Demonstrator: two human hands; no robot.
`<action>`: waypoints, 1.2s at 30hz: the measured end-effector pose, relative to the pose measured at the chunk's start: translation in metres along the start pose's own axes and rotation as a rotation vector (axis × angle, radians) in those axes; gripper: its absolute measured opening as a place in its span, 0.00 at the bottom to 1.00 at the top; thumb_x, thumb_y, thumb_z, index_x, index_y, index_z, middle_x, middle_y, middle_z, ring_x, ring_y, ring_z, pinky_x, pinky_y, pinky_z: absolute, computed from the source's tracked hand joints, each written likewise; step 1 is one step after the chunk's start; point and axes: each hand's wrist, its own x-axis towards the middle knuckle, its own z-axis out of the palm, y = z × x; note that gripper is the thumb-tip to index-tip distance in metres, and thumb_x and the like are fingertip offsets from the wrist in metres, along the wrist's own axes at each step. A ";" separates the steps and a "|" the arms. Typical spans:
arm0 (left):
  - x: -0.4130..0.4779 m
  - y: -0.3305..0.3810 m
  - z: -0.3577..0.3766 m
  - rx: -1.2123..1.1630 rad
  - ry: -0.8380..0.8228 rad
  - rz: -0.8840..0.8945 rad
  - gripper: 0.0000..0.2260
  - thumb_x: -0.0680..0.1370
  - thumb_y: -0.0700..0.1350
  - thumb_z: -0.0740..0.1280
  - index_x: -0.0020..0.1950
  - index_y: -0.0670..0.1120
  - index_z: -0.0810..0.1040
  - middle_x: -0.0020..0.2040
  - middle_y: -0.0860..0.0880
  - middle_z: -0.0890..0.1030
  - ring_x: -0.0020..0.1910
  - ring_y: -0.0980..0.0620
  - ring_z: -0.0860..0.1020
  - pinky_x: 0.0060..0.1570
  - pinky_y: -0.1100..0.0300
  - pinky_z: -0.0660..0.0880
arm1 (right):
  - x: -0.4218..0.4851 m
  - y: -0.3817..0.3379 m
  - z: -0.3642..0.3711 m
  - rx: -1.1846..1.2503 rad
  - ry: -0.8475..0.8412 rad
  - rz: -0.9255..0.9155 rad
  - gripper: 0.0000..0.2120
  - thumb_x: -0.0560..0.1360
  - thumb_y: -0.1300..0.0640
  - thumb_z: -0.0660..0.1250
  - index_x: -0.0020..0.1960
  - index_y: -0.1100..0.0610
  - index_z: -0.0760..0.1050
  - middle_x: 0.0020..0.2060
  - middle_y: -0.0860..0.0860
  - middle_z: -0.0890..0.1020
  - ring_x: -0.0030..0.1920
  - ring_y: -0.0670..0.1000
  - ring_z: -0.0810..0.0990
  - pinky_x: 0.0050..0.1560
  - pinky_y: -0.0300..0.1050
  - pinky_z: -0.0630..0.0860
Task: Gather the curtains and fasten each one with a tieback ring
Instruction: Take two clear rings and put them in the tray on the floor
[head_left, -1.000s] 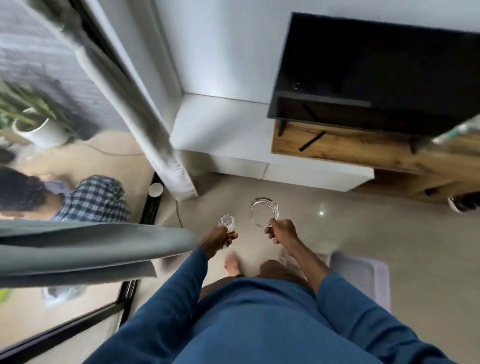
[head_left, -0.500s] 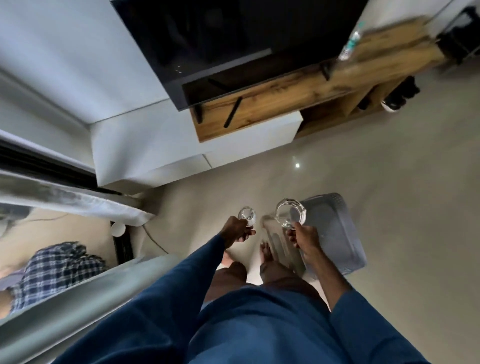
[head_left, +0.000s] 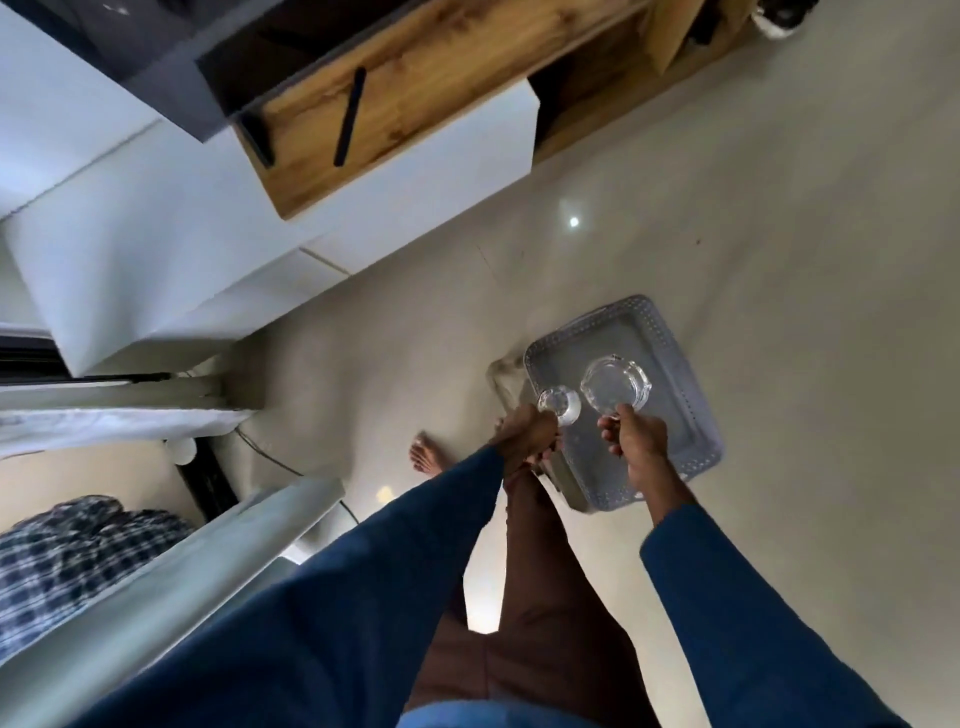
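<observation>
The view's been swung away from the window, so both pieces are now held over the grey tray: big tieback ring pinched by the right hand, smaller clear piece gripped in the left hand. The grey curtain (lower left) probably isn't fastened yet.

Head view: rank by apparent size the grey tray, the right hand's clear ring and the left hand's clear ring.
1. grey tray
2. larger clear ring, held by the right hand
3. smaller clear ring, held by the left hand
Both rings sit nearer the camera than the tray, yet look smaller.
</observation>
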 end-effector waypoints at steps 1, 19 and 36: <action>0.014 0.000 0.004 -0.002 -0.012 0.000 0.12 0.83 0.41 0.54 0.44 0.40 0.73 0.29 0.48 0.76 0.17 0.58 0.69 0.18 0.66 0.63 | 0.013 0.003 0.003 0.017 0.005 0.013 0.12 0.79 0.59 0.63 0.39 0.60 0.79 0.32 0.54 0.82 0.24 0.45 0.75 0.21 0.36 0.66; 0.154 0.049 0.040 -0.143 0.086 -0.100 0.18 0.81 0.39 0.56 0.32 0.43 0.73 0.30 0.45 0.75 0.21 0.52 0.69 0.20 0.68 0.61 | 0.167 -0.017 0.020 -0.005 0.021 -0.096 0.13 0.80 0.59 0.62 0.40 0.61 0.78 0.33 0.55 0.83 0.22 0.45 0.76 0.20 0.36 0.67; 0.159 0.045 0.034 -0.292 0.082 -0.135 0.19 0.85 0.44 0.53 0.39 0.40 0.74 0.30 0.44 0.73 0.20 0.53 0.68 0.21 0.64 0.62 | 0.181 -0.010 0.036 0.012 0.059 -0.017 0.15 0.83 0.55 0.64 0.42 0.64 0.78 0.30 0.57 0.81 0.20 0.47 0.76 0.19 0.38 0.72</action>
